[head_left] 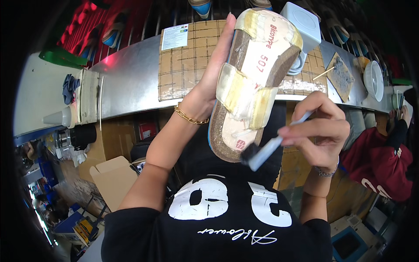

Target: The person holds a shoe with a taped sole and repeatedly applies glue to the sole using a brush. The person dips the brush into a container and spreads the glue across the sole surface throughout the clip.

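Observation:
My left hand (214, 70) grips a cork-edged shoe bottom (245, 102) from its left side, holding it tilted up over the bench edge. Its pale underside faces me, with yellowed, glue-stained strap ends folded over it and red printing along the middle. Several of the left fingers are hidden behind the shoe. Between the thumb and fingers of my right hand (321, 129) is a brush (267, 153) with a light blue handle. Its dark bristles are at the shoe's near end by the cork rim, blurred by motion; whether they touch, I cannot tell.
On the metal bench (126, 81) lies a taped cardboard sheet (187, 65), with a white box-shaped device (303, 24) behind the shoe. Farther right are a dark-smeared board (341, 78) and a white bowl (373, 81). Shoes (114, 35) stand on the rack beyond. A person in maroon (379, 157) is at right.

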Motion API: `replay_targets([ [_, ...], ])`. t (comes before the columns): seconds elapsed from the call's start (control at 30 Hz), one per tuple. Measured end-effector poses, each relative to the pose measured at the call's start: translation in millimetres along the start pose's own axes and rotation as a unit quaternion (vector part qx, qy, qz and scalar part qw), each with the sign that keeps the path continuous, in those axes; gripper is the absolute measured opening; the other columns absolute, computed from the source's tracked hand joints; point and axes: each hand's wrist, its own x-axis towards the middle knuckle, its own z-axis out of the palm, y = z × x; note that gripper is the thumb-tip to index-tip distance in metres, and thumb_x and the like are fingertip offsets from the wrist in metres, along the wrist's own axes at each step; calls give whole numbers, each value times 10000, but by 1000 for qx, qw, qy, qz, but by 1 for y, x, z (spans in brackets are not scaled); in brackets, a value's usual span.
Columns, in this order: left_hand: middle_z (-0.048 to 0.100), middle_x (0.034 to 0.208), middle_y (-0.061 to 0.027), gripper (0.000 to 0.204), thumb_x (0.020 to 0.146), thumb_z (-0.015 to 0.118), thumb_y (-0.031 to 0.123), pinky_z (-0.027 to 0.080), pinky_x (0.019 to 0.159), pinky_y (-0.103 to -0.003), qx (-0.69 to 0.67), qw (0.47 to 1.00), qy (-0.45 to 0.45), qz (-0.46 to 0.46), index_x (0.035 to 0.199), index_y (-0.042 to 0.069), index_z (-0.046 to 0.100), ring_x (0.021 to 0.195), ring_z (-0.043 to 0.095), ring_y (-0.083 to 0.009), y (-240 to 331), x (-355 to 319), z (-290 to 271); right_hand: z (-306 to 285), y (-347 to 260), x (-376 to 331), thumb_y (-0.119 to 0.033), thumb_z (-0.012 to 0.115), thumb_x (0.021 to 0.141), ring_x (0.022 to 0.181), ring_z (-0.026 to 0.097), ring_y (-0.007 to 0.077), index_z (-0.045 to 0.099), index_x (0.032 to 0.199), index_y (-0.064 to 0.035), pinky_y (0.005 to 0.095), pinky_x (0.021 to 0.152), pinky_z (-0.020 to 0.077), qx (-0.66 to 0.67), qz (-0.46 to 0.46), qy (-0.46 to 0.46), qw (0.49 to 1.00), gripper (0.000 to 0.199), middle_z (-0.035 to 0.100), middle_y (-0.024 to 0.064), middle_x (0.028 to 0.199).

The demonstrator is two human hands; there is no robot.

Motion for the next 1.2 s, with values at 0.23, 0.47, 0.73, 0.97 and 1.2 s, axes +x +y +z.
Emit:
replay_targets([
  [0.23, 649, 1294, -146, 734, 994, 426, 629, 618, 857, -336, 70, 989, 110, -66, 1428, 40, 487, 1056, 706, -188, -1, -2, 8, -1, 10, -1, -58, 865, 610, 661, 536, 99, 827, 890, -111, 222, 563, 385, 53, -8, -20, 998, 288, 609, 23, 801],
  [0.47, 682, 1203, -123, 768, 992, 368, 675, 614, 809, -267, 129, 982, 131, -50, 1378, 29, 524, 982, 720, -140, -2, -1, 15, -4, 17, 2, -69, 861, 618, 665, 542, 100, 826, 845, -108, 219, 566, 383, 73, -10, -27, 997, 233, 611, 14, 796],
  [0.73, 695, 1171, -113, 769, 997, 350, 676, 606, 819, -265, 84, 991, 99, -26, 1369, 29, 535, 975, 717, -122, 0, -3, 7, -6, 14, -2, -121, 854, 627, 674, 548, 111, 829, 836, -135, 243, 594, 391, 98, 14, -21, 995, 211, 619, 10, 763],
  [0.97, 683, 1195, -122, 821, 992, 279, 709, 596, 851, -280, 229, 954, 191, 42, 1401, 32, 499, 1006, 708, -135, 5, -6, 22, -2, -15, -6, -158, 837, 667, 667, 535, 110, 825, 846, -141, 248, 610, 356, 39, 25, 1, 999, 181, 614, 13, 724],
  [1.2, 633, 1280, -141, 882, 973, 259, 743, 560, 945, -320, 280, 940, 187, 59, 1425, 10, 451, 1112, 666, -171, 4, -13, 36, 11, -7, 12, 11, 802, 755, 707, 566, 109, 782, 903, -35, 221, 619, 438, -119, 9, 100, 988, 156, 603, 39, 800],
])
